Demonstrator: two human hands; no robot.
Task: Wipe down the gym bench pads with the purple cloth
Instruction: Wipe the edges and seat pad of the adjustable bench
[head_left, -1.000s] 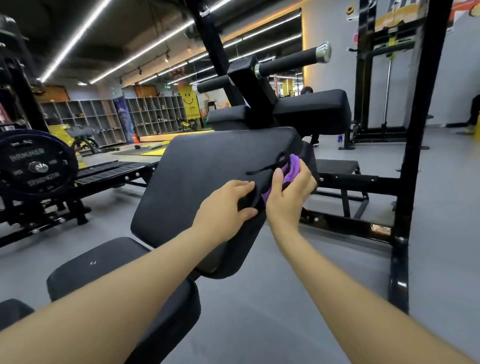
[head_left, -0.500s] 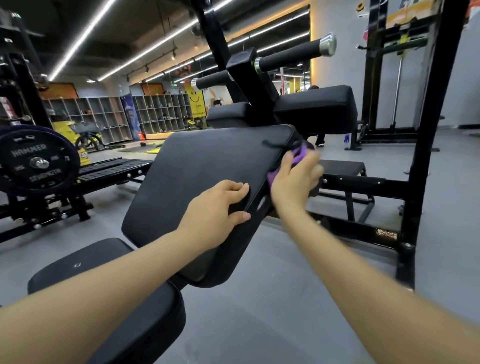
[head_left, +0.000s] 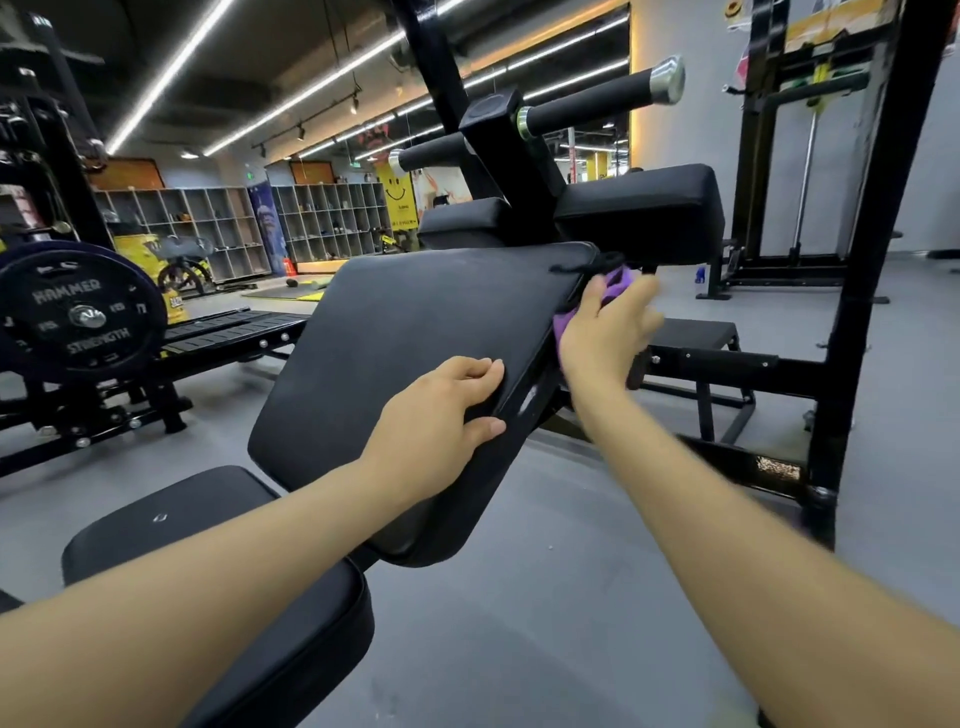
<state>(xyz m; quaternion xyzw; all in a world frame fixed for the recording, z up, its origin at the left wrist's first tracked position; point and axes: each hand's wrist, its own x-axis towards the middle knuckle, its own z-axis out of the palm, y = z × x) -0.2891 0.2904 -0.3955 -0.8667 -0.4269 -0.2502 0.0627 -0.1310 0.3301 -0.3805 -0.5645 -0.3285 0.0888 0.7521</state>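
A: Item one, the inclined back pad (head_left: 415, 332). Position?

B: Tilted, black, upper end toward the machine's upright. Its right side edge faces the wiping hand.

A: Item two, the purple cloth (head_left: 615, 283).

B: Bunched against the upper right corner of the back pad, pressed onto the side edge. Mostly hidden under the right hand (head_left: 605, 332); purple shows above the knuckles and at the thumb side.

A: Right hand, fingers?

B: Curled over the cloth, holding it to the pad's edge. The fingertips are blurred, so exact placement cannot be told.

A: Left hand (head_left: 441, 415)?

B: On the same right edge, lower down. Fingers lie over the top face, thumb under the edge: a grip on the pad itself. By my reading it braces the pad so wiping pressure has something to push against.

A: Other pads listed?

B: Seat pad (head_left: 218, 566) below, nearest the viewer; two upper pads (head_left: 644, 213) behind the back pad's top. No cloth touches these.

A: Surroundings?

B: Weight plate (head_left: 78, 317) marked HAMMER STRENGTH at left, black rack frame (head_left: 872, 260) at right, grey floor.

A: Step in hand?

B: Side-edge wiping near the top corner, judged from cloth position.
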